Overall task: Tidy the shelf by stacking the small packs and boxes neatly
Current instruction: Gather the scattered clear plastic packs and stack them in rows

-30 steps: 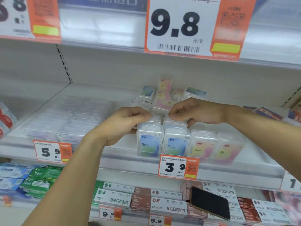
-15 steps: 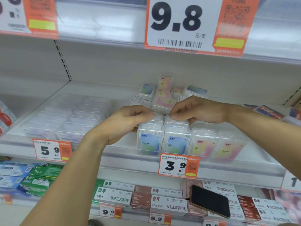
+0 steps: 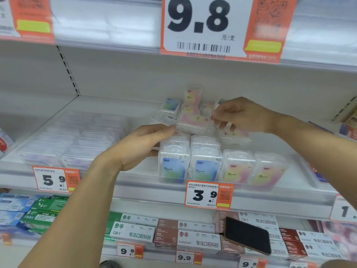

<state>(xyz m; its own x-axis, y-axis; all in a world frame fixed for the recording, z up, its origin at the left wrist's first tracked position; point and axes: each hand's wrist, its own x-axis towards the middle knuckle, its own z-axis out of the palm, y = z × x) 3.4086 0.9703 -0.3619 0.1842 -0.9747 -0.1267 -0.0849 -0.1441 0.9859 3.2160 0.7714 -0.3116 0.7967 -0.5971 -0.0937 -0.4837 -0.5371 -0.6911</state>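
Head view, left hand (image 3: 139, 146) resting on blue pack (image 3: 173, 161), right hand (image 3: 241, 115) pinching pink pack (image 3: 193, 122)

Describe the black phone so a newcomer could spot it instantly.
Start at the orange-and-white 3.9 price tag on the middle shelf's front edge, then drop to the shelf below. There a flat, glossy black smartphone lies tilted across the white and brown printed toothpaste boxes. It is the only dark, unprinted slab among them.
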